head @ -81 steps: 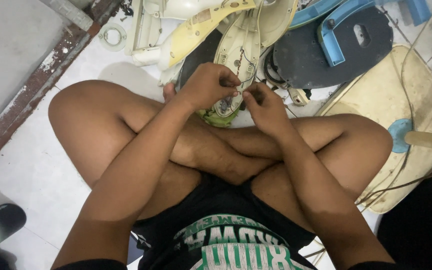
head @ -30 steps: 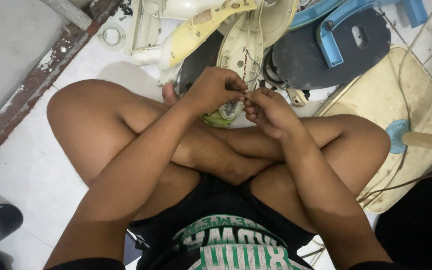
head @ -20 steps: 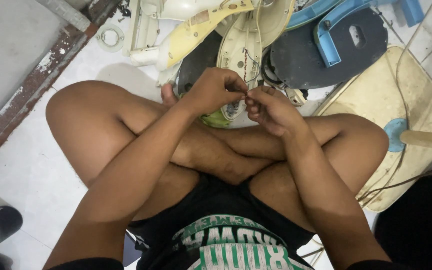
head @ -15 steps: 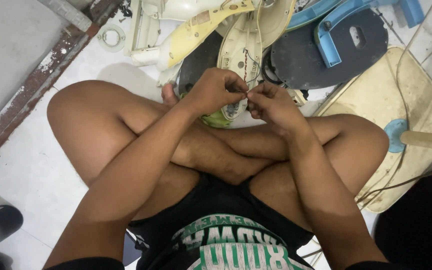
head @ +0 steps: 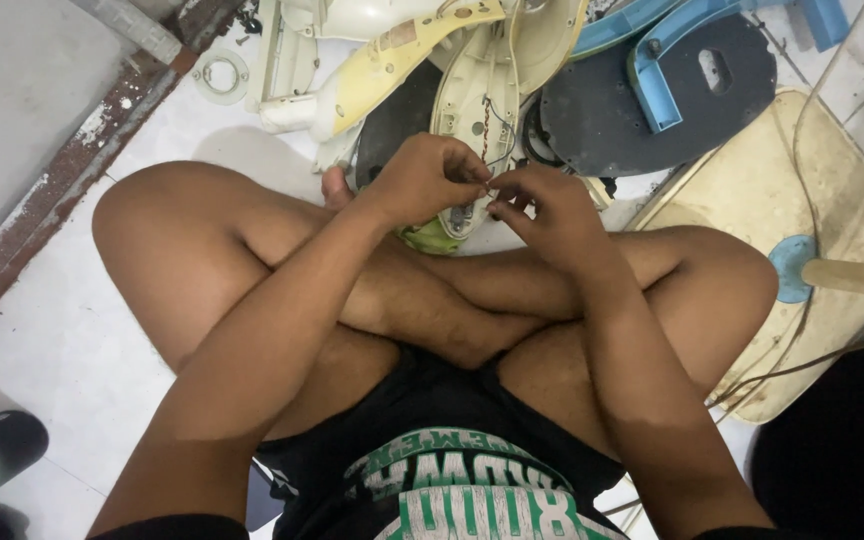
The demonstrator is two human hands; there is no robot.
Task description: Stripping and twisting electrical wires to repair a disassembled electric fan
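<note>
Pinching thin wire ends (head: 489,192) between both grips, left hand (head: 430,180) and right hand (head: 544,208) are handling something light, limp, fragile, best held near its tips.

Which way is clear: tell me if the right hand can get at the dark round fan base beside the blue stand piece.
Probably yes. The right hand is pinching a thin wire with the left hand; the dark round base lies just beyond it on the floor, with nothing between.

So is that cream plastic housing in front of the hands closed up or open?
Open: the cream housing lies with its hollow inside up, wires exposed.
</note>
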